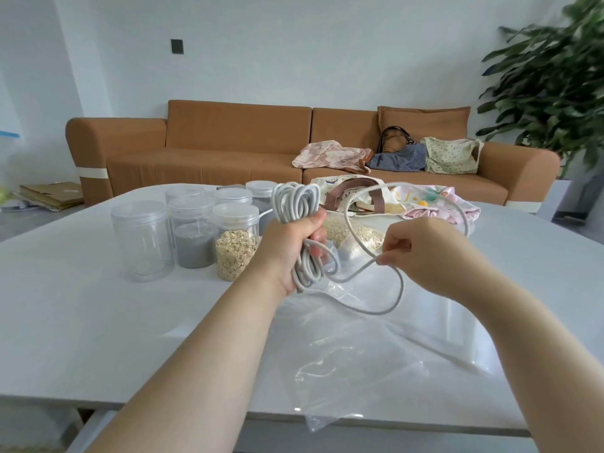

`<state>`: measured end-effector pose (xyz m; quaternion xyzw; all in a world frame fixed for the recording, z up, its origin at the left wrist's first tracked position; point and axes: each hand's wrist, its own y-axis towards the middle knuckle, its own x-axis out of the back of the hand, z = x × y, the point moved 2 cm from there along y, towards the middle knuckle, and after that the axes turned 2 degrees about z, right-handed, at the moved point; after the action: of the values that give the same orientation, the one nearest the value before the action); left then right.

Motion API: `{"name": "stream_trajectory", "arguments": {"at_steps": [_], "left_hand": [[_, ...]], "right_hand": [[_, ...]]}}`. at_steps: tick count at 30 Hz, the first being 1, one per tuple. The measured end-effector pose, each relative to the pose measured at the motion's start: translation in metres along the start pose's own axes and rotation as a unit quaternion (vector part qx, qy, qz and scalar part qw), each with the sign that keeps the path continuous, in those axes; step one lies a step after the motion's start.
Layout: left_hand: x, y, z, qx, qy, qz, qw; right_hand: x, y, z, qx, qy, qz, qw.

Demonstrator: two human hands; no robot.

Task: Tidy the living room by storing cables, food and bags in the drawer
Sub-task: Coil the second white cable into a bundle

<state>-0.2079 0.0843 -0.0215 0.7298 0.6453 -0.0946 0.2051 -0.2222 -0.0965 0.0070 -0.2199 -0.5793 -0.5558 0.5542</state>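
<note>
Little was done: the left hand (292,253) gripped the cable (294,201) coil above table (98,305) centre, the right hand (421,253) pinched its loose strand. Jars (235,246) at ten o'clock and bags (451,155) at one lay unstored; the drawer was apparently out of view.

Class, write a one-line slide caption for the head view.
The left hand grips a coiled cable while the right hand pinches its loose length above a plastic bag on the table.

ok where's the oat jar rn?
Head view, left of centre on the table: the oat jar stands just left of the left hand, with the grey-powder jar on its other side.
</note>
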Motion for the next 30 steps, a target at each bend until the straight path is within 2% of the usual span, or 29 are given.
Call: {"name": "stream_trajectory", "arguments": {"at_steps": [2,6,8,13,17,22,24,26,30], "left_hand": [[-0.001,0.0,0.002,-0.016,0.071,-0.037,0.997],[0.002,0.001,0.006,-0.014,0.161,-0.07,0.984],[0.0,0.001,0.008,0.006,0.179,-0.06,0.982],[-0.001,0.001,0.011,0.057,0.23,-0.098,0.967],[0.002,0.0,0.011,0.066,0.18,-0.092,0.977],[0.003,-0.001,0.011,0.07,0.17,-0.088,0.979],[-0.001,-0.002,0.012,0.092,0.162,-0.044,0.982],[-0.006,-0.005,0.014,0.133,0.128,0.032,0.982],[-0.014,-0.008,0.02,0.209,0.046,0.174,0.961]], "right_hand": [[0.007,-0.002,0.005,0.044,0.043,0.015,0.998],[0.017,-0.01,0.019,0.114,0.087,0.116,0.983],[0.021,-0.013,0.022,0.114,0.086,0.135,0.98],[0.024,-0.018,0.021,0.057,0.031,0.222,0.973],[0.027,-0.012,0.015,0.014,0.011,0.139,0.99],[0.027,-0.013,0.013,0.028,0.055,0.131,0.989],[0.028,-0.012,0.014,0.045,0.065,0.1,0.992],[0.027,-0.01,0.016,0.058,0.078,0.048,0.994],[0.027,-0.007,0.016,0.039,0.109,-0.078,0.99]]}}
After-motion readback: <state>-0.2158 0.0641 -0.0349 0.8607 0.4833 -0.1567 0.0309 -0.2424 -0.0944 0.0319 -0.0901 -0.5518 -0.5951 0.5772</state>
